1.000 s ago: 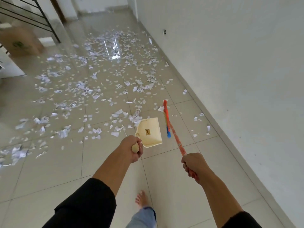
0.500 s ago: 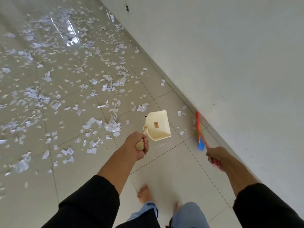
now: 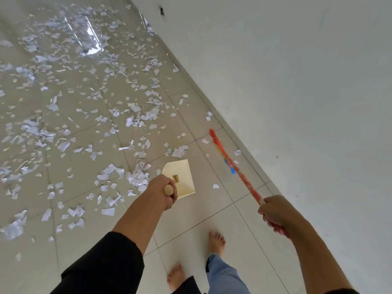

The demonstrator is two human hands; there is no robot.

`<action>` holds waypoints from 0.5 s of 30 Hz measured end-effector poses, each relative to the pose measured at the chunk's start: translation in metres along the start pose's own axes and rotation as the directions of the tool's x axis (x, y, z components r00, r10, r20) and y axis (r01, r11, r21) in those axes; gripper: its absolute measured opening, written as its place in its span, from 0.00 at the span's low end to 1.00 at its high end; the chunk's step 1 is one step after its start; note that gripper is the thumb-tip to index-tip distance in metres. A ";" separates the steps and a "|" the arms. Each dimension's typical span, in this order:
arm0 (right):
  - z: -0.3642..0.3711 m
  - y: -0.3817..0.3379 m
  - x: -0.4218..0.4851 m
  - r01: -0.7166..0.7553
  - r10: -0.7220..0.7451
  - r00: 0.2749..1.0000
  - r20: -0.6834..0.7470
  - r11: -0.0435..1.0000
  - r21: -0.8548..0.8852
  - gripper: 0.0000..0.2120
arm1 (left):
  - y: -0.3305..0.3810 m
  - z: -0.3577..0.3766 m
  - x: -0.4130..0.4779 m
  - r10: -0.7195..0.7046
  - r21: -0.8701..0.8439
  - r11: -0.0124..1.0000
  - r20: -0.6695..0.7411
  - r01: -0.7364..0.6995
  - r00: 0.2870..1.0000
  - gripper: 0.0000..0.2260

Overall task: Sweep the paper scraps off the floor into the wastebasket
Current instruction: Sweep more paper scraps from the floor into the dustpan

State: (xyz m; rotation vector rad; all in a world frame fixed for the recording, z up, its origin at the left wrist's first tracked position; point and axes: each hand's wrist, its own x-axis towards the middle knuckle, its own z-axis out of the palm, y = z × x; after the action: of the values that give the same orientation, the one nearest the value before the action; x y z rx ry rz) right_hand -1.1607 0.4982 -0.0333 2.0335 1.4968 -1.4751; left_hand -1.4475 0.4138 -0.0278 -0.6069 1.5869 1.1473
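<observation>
You are gripping the dustpan (image 3: 179, 179) handle in your left hand (image 3: 163, 192) | right hand (image 3: 273, 212) clamping the broom (image 3: 233, 166) | paper scraps (image 3: 135, 179) lying just left of dustpan | risk: hard strokes scattering light scraps past dustpan; wastebasket unseen.

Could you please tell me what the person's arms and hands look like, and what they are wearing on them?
Both forearms are bare. The left arm has a black sleeve pushed up above the elbow; a dark sleeve edge just shows on the right arm. The left hand and right hand wear no gloves.
</observation>
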 end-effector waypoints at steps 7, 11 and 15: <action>-0.037 -0.055 0.088 -0.137 0.135 0.988 0.080 0.990 0.028 0.05 | 0.026 0.035 0.017 -0.014 -0.093 0.996 -0.005 0.014 1.000 0.08; -0.078 -0.056 0.081 -0.147 0.143 0.976 0.163 0.989 0.013 0.03 | 0.038 0.054 0.026 -0.013 -0.077 0.997 0.014 0.014 1.000 0.07; -0.077 -0.045 0.073 -0.079 0.082 0.995 0.053 0.996 -0.040 0.06 | 0.042 0.071 0.028 -0.023 -0.084 0.996 0.020 0.024 1.000 0.06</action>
State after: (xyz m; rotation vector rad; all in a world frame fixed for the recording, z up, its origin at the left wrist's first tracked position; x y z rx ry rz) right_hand -1.1543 0.6129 -0.0391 1.9907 1.3940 -1.4488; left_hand -1.4601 0.4995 -0.0385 -0.6661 1.5173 1.2037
